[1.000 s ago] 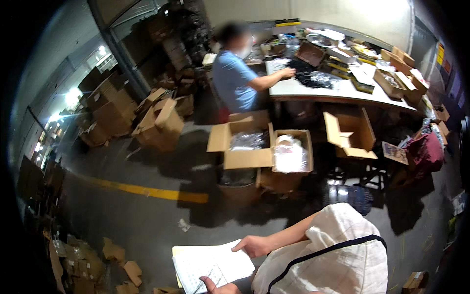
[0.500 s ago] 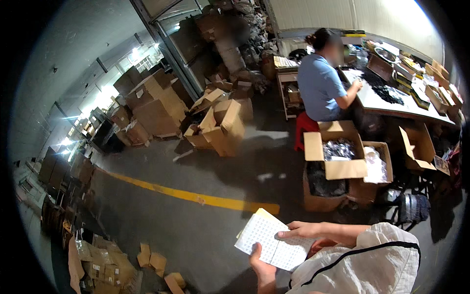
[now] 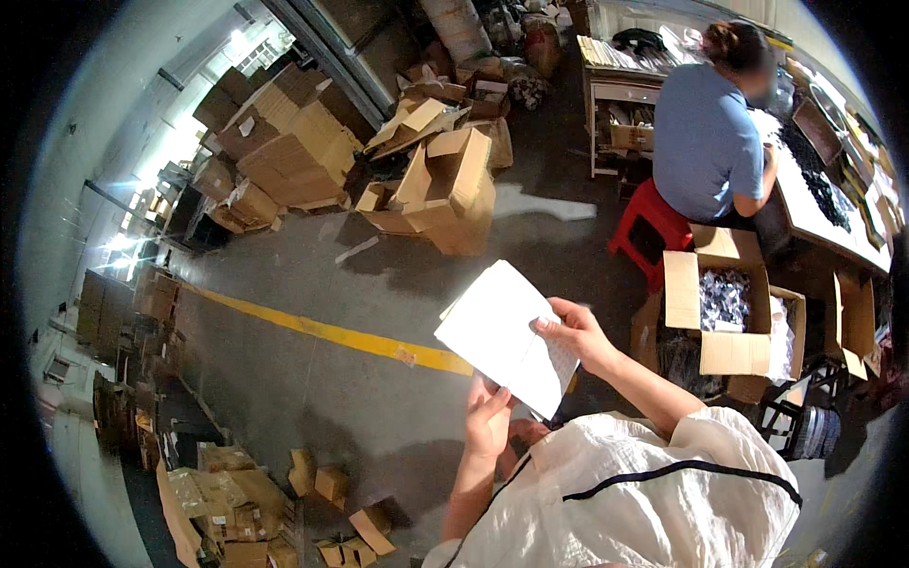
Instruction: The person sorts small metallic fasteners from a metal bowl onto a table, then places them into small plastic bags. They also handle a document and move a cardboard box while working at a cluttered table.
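Observation:
A stack of white paper sheets [image 3: 504,333], with a yellowish sheet showing at its left edge, is held out in front of my body. My left hand [image 3: 489,417] grips its lower edge with the thumb on top. Closed on the right edge is my right hand [image 3: 576,333], its thumb lying flat on the top sheet. Bright light washes out most of the paper, and faint rows of print show near the right side. The fingers beneath the stack are hidden.
A person in a blue shirt [image 3: 705,142] sits on a red stool [image 3: 653,227] at a white worktable [image 3: 805,208]. Nearby is an open carton [image 3: 734,355] of small shiny pieces. Cartons [image 3: 453,194] stand beyond a yellow floor line [image 3: 322,331], with flattened cardboard [image 3: 237,506] at lower left.
The paper stack and both hands have moved up and farther from my body into brighter light. The surroundings have shifted in view, with the seated person now farther right.

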Demonstrator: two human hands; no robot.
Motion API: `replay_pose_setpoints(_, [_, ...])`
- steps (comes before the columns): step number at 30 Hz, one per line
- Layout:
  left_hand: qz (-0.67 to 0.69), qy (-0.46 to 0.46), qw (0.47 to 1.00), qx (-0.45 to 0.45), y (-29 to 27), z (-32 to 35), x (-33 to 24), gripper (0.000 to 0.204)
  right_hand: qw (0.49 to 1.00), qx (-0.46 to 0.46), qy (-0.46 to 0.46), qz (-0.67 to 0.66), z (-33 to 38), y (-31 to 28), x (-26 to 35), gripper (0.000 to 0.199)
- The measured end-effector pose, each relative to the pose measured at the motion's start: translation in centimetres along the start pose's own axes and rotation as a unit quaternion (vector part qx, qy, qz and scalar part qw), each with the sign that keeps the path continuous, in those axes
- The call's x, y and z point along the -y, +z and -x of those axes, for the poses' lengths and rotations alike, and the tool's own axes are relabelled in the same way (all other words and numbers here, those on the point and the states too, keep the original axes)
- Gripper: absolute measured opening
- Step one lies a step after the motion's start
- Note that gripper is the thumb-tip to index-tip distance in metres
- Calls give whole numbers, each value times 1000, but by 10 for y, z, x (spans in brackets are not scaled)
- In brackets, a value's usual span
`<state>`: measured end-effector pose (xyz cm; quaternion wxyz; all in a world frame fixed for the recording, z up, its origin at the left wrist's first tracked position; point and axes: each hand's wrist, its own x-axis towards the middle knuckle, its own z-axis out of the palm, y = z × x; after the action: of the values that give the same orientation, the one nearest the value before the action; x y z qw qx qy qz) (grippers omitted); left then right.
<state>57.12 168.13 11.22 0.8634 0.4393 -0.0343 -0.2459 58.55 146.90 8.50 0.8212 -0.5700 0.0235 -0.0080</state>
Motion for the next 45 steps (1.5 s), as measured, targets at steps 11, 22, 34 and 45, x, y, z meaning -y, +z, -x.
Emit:
replay_pose_setpoints(11, [15, -243, 969, -46, -23, -355, -11, 47, 992, -61, 107, -37, -262, -127, -24, 43])
replay_pose_setpoints(22, [-233, -371, 875, 208, 119, -704, 106, 27, 799, -243, -10, 550, -368, -317, 16, 78])
replay_pose_setpoints(34, [-444, -365, 673, 466, 217, -1016, 286, 42, 754, -511, 233, 341, -462, -489, 0, 45])
replay_pose_setpoints(45, [-661, 168, 337, 649, 289, -1206, 534, 51, 564, -713, 412, 52, -513, -440, -49, 41])
